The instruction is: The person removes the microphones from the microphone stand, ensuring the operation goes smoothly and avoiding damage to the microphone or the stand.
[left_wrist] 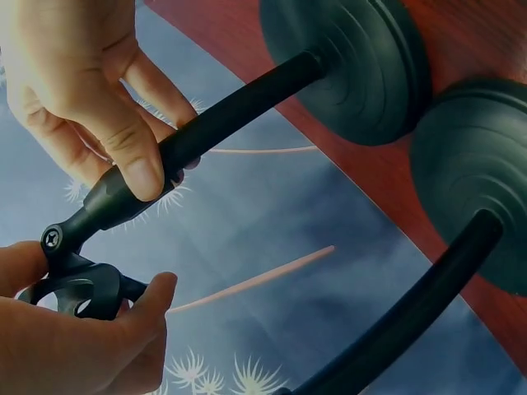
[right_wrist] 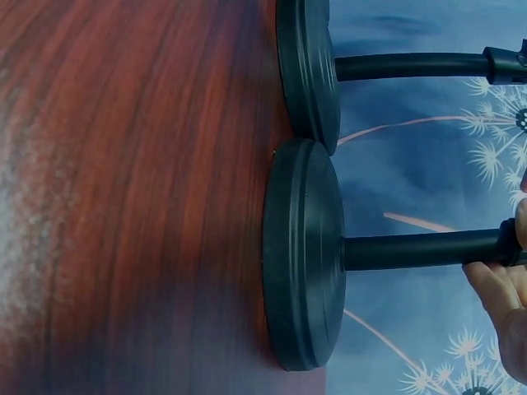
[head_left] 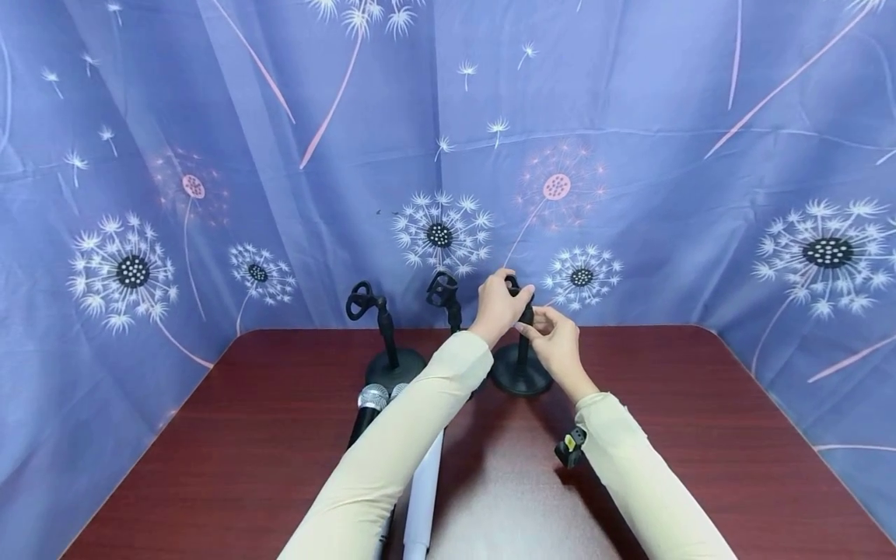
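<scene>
The rightmost black microphone stand (head_left: pixel 521 379) stands upright on the table, with both hands at its upper part. My left hand (head_left: pixel 498 305) holds the microphone clip (left_wrist: pixel 86 288) at the top between thumb and fingers. Just below, my right hand (head_left: pixel 560 348) pinches the collar at the top of the post (left_wrist: pixel 239 111), thumb on one side and fingers on the other. The round base (right_wrist: pixel 305 263) rests on the table. Beside it stands a middle stand (head_left: pixel 453 307), its lower part largely hidden by the left forearm. A third stand (head_left: pixel 394 365) is farther left.
Microphones lie near the left forearm: a black one with a silver mesh head (head_left: pixel 373 397), and a white handle (head_left: pixel 423 498) partly under the sleeve. The red-brown table (head_left: pixel 280 435) ends at a blue dandelion-print curtain (head_left: pixel 336 210). A small black device (head_left: pixel 570 449) sits at the right wrist.
</scene>
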`<state>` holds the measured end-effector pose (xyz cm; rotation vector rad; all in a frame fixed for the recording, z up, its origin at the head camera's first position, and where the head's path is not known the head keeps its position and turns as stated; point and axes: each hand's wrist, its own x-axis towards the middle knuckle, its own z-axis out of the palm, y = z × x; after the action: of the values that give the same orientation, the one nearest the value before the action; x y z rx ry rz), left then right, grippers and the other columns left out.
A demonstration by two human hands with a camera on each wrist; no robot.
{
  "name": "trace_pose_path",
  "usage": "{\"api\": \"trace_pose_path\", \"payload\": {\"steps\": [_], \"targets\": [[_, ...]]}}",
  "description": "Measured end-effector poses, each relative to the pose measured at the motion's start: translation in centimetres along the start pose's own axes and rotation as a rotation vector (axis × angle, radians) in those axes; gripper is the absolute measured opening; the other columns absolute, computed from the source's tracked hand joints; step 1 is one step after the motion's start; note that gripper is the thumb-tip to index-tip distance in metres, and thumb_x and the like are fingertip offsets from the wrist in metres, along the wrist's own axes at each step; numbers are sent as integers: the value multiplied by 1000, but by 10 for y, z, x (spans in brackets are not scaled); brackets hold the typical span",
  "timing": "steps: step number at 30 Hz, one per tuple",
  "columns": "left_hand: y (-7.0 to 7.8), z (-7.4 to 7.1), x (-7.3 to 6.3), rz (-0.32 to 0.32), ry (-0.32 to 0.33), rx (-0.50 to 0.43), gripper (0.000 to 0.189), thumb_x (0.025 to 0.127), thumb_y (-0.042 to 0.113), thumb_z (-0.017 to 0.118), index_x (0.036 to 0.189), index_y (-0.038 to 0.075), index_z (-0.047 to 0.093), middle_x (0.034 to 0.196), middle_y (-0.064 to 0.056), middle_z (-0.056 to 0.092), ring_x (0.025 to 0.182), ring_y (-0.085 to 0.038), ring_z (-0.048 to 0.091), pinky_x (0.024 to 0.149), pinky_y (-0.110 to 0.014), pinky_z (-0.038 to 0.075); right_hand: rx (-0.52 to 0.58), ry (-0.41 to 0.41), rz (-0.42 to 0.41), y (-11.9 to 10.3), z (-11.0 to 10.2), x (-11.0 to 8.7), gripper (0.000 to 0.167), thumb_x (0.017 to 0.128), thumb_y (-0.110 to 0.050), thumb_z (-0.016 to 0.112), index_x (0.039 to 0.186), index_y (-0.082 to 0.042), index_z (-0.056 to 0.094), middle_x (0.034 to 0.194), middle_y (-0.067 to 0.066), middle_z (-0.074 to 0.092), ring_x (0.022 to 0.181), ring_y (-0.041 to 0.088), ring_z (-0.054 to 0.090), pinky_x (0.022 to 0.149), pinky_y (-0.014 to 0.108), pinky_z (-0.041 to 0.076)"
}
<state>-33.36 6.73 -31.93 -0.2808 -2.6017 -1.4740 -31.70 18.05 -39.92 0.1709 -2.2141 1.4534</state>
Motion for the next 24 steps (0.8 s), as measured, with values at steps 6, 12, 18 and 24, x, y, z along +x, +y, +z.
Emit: {"api": "trace_pose_path", "payload": {"steps": [6, 12, 18, 24], "targets": [[3, 0, -3, -10, 0, 15, 47, 95, 28, 62, 136, 9, 50, 124, -15, 55, 119, -29, 50, 90, -36, 49, -11, 3, -7, 1, -1, 1, 29, 83, -7, 76, 109, 2, 68, 92, 20, 71, 86, 30, 69, 72, 27, 54], [1, 3, -4, 7, 15, 20, 47, 96, 30, 61, 136, 9, 50, 123, -14, 55, 118, -28, 51, 90, -35, 49, 0, -6, 22, 4, -2, 2, 28, 83, -8, 75, 109, 1, 68, 94, 20, 71, 89, 29, 69, 77, 34, 55], [1, 1, -5, 18, 19, 5, 47, 96, 30, 60, 136, 10, 49, 124, -14, 55, 120, -28, 49, 92, -36, 48, -2, -11, 24, 2, -2, 3, 32, 83, -7, 75, 112, 3, 66, 97, 22, 70, 91, 32, 68, 79, 39, 55], [-5, 2, -6, 22, 18, -15, 49, 96, 31, 60, 139, 13, 48, 127, -14, 53, 124, -31, 43, 95, -41, 45, -7, -25, 35, 2, -3, 3, 31, 84, -8, 75, 112, 1, 67, 97, 21, 71, 91, 31, 69, 79, 39, 55]]}}
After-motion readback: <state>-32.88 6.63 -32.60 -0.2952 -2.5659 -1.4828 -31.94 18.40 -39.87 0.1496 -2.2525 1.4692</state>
